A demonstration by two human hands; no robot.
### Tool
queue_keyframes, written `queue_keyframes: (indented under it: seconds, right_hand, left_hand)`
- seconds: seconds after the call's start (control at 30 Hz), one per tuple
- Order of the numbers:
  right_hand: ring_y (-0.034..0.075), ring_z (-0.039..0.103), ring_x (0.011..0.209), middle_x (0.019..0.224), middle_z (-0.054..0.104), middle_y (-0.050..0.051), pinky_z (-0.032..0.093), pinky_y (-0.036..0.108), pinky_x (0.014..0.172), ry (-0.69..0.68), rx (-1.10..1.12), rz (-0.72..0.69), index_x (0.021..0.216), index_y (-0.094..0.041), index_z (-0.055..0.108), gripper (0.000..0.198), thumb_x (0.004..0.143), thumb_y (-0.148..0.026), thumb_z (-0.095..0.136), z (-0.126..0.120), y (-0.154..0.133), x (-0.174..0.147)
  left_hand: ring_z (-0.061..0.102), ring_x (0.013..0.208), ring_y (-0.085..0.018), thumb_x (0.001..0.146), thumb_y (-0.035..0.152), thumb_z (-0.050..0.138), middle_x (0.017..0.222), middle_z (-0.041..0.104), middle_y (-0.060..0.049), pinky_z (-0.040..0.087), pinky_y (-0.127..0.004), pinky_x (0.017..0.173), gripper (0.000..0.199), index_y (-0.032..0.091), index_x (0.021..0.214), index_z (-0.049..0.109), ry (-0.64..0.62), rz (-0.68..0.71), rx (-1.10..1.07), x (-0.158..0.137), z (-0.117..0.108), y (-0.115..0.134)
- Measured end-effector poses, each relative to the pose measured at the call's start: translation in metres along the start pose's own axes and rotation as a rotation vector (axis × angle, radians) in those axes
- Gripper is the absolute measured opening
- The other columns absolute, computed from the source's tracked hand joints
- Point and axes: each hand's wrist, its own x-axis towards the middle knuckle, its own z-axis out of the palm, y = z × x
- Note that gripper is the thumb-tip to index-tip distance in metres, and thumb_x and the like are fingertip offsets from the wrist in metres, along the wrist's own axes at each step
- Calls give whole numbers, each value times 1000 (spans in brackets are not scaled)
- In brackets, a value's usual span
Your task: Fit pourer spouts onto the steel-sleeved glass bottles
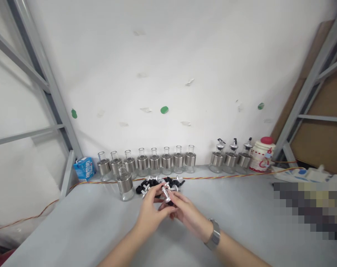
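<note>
Grey table [241, 207], silver part [166, 193] in hands [148, 211] [191, 215]

Bare left hand [150, 210] and bare right hand [191, 215], both forearms [124, 249] uncovered within view. On the right wrist [206, 229]: a broad, silver-grey, metallic-looking band [213, 235] with a smooth sheen (any dial is indiscernible), encircling the limb.

Grey table [241, 207] is pretty loaded: open bottles [154, 162] are lined up at 11 to 12 o'clock, capped ones [231, 159] parked at 1, small parts [152, 182] piled at 12.
</note>
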Motion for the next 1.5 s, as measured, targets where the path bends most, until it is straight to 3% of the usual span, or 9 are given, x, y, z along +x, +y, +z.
queue_keyframes:
  seconds: [0.23, 0.47, 0.83, 1.0, 1.07, 1.17, 1.27, 1.37, 1.5]
  right_hand:
    - [9, 51, 61, 75, 56, 2, 36, 21, 54, -47, 21, 1, 82, -14, 57, 36, 64, -45, 66, -2, -1, 0]
    - [9, 50, 56, 69, 55, 1, 38, 25, 59, -84, 24, 7, 81, -14, 58, 38, 62, -46, 67, -3, -3, 0]
    - [9, 50, 54, 68, 57, 2, 38, 25, 57, -100, 26, -21, 81, -13, 61, 34, 63, -42, 67, -4, -1, 2]
    - [9, 50, 55, 68, 59, 3, 38, 24, 56, -15, 54, -31, 80, -13, 61, 33, 64, -41, 67, -5, -4, 2]
    - [9, 50, 55, 69, 60, 4, 38, 23, 56, 47, 67, -25, 81, -13, 61, 33, 67, -43, 64, -7, -8, 3]
    - [9, 50, 53, 70, 61, 5, 38, 23, 56, 97, 53, 7, 83, -12, 61, 37, 71, -47, 58, -9, -14, 3]
    - [8, 49, 51, 67, 60, 5, 37, 22, 54, 114, 38, 23, 81, -12, 61, 38, 71, -49, 57, -8, -17, 3]
    - [8, 49, 51, 66, 60, 5, 37, 22, 54, 91, 24, 30, 81, -12, 61, 38, 72, -48, 56, -7, -17, 1]
    - [9, 49, 51, 65, 60, 5, 36, 21, 53, 46, 15, 51, 81, -11, 60, 35, 74, -45, 55, -6, -13, 1]
  left_hand:
    - [55, 95, -23, 53, 19, 72, 106, 58, -7, 48, -32, 72, 53, 24, 104, 57, 16, 74, 62, 1, -2, -2]
    - [57, 86, -22, 54, 18, 70, 99, 59, -5, 48, -31, 71, 45, 23, 98, 59, -3, 70, 119, 2, -6, 4]
    - [54, 90, -19, 58, 19, 68, 100, 57, -4, 47, -29, 68, 42, 24, 98, 56, -30, 193, 262, 2, -9, 0]
    - [51, 98, -21, 59, 25, 68, 113, 52, -7, 46, -27, 70, 55, 25, 111, 50, -155, 95, 227, 13, -19, 8]
    - [54, 90, -20, 60, 31, 66, 107, 55, -8, 46, -27, 64, 60, 22, 115, 45, -109, -6, 259, 20, -31, 8]
    - [55, 67, -17, 58, 37, 65, 82, 58, -4, 42, -28, 63, 37, 17, 88, 56, 10, -97, 576, 28, -52, 1]
    - [54, 69, -20, 46, 28, 71, 77, 57, -3, 39, -27, 60, 31, 17, 72, 58, -103, -208, 831, 28, -69, -10]
    - [55, 68, -20, 42, 24, 72, 72, 57, -2, 37, -25, 57, 29, 18, 68, 59, -224, -265, 868, 24, -74, -16]
    - [55, 67, -18, 48, 20, 68, 69, 58, 0, 35, -23, 57, 21, 19, 67, 59, -231, -246, 836, 23, -66, -22]
